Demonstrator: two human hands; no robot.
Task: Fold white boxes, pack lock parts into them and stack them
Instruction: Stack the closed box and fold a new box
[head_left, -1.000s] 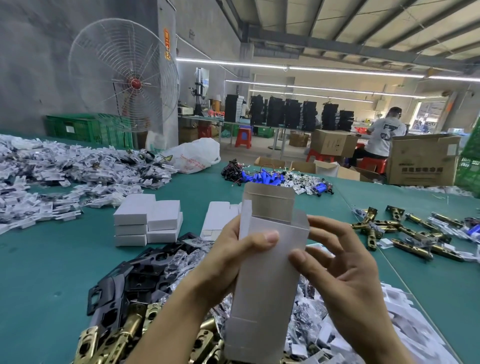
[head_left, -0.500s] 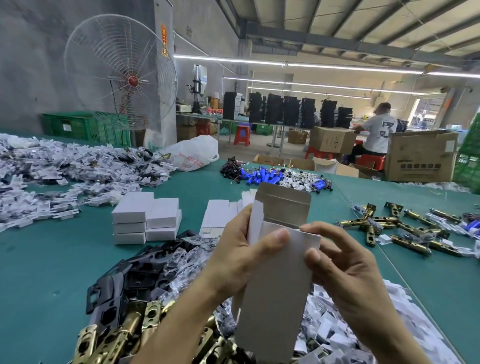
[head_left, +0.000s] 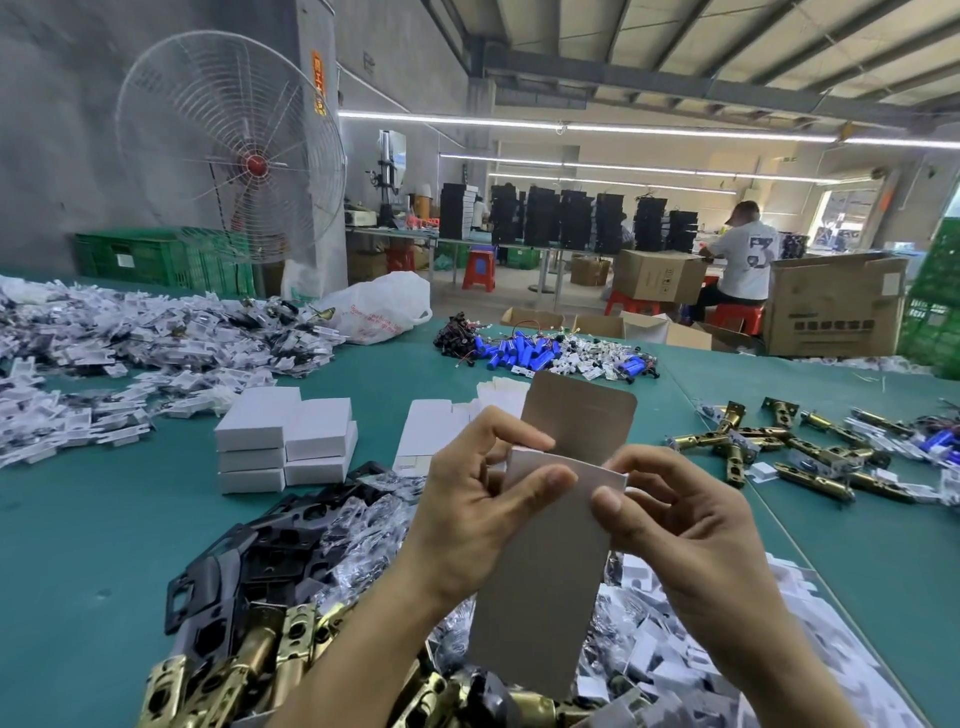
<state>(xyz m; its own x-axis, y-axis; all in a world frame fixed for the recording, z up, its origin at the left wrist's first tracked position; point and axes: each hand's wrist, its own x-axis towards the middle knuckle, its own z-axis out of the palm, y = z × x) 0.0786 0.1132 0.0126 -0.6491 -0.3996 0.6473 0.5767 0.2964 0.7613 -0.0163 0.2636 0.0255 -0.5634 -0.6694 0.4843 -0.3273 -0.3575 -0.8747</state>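
Observation:
I hold an unfolded white box (head_left: 540, 582) upright in front of me, its top flap (head_left: 582, 415) standing open and showing its grey inner side. My left hand (head_left: 478, 509) grips the box's left edge, thumb across the front. My right hand (head_left: 675, 525) pinches the upper right corner with thumb and fingers. Folded white boxes (head_left: 285, 436) stand stacked on the green table (head_left: 93, 545) to the left. Flat box blanks (head_left: 431, 426) lie behind my left hand. Brass latches and black plates (head_left: 249, 613) are heaped below my hands.
Bagged small parts (head_left: 104, 364) cover the far left. More brass latches (head_left: 800, 457) lie at the right. Blue batteries with wires (head_left: 535, 353) sit at the back. A big fan (head_left: 228, 156), cardboard cartons (head_left: 831, 306) and a seated person (head_left: 743, 260) are beyond the table.
The box has been flattened and lowered a little. Both hands have shifted up to its top edge, the right hand now pinching the corner below the flap.

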